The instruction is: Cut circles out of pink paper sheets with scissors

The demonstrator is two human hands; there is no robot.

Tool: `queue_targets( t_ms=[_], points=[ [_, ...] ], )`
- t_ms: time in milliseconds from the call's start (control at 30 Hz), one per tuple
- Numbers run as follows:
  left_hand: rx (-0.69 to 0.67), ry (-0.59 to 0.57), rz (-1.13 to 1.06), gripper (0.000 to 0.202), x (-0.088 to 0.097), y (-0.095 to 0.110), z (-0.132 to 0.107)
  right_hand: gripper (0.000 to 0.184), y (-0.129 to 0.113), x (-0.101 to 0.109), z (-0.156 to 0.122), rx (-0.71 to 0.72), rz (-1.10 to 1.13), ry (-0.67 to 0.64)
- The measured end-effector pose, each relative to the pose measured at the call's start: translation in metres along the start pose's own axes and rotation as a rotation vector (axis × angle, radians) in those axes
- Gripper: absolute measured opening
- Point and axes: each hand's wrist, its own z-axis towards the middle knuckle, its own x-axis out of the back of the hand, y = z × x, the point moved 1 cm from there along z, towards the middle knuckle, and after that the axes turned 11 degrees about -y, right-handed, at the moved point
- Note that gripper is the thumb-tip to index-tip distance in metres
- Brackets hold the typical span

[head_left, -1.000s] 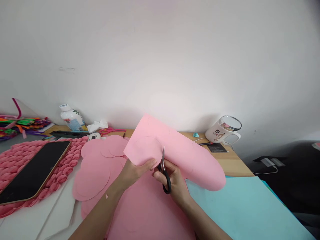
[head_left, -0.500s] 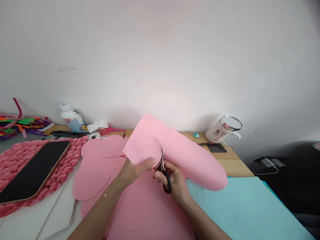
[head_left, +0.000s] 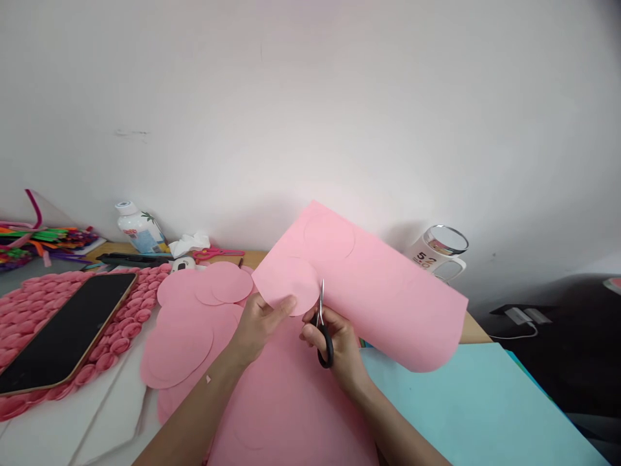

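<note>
My left hand (head_left: 259, 323) pinches the near edge of a large pink paper sheet (head_left: 373, 294) that curls up over the table, with circles drawn on it. My right hand (head_left: 339, 346) grips black-handled scissors (head_left: 323, 327), blades pointing up into the sheet beside a drawn circle (head_left: 291, 285). Several cut pink paper circles (head_left: 194, 317) lie on the table left of my hands. More pink paper (head_left: 291, 408) lies under my forearms.
A phone (head_left: 63, 333) rests on a pink woven mat (head_left: 29, 294) at the left. Behind are a bottle (head_left: 138, 228), pink scissors (head_left: 216, 252), coloured pipe cleaners (head_left: 39, 243). A white mug (head_left: 439, 249) stands at the right, teal paper (head_left: 475, 401) near right.
The pink sheet has lifted and turned to the right, now partly covering the mug. Both hands have shifted slightly up and right along the drawn circle.
</note>
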Motion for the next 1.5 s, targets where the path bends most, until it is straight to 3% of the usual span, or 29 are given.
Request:
queue_targets(
  t_ms=[133, 367, 667, 1267, 1500],
  points=[
    [0.009, 0.036, -0.022, 0.025, -0.004, -0.003, 0.002, 0.025, -0.006, -0.005, -0.001, -0.004, 0.046, -0.045],
    [0.014, -0.040, -0.051, 0.008, -0.011, -0.003, -0.003, 0.022, -0.008, -0.006, -0.001, 0.042, 0.025, -0.045],
    [-0.033, -0.113, -0.038, 0.009, -0.007, 0.002, -0.003, 0.025, -0.009, -0.003, 0.001, 0.058, 0.061, -0.105],
    [-0.056, -0.168, -0.083, 0.003, -0.007, 0.009, -0.004, 0.023, -0.006, -0.003, 0.000, 0.078, 0.090, -0.108],
    [-0.032, -0.161, -0.035, 0.010, -0.006, 0.006, -0.005, 0.023, -0.006, -0.002, 0.000, 0.107, 0.129, -0.138]
  ],
)
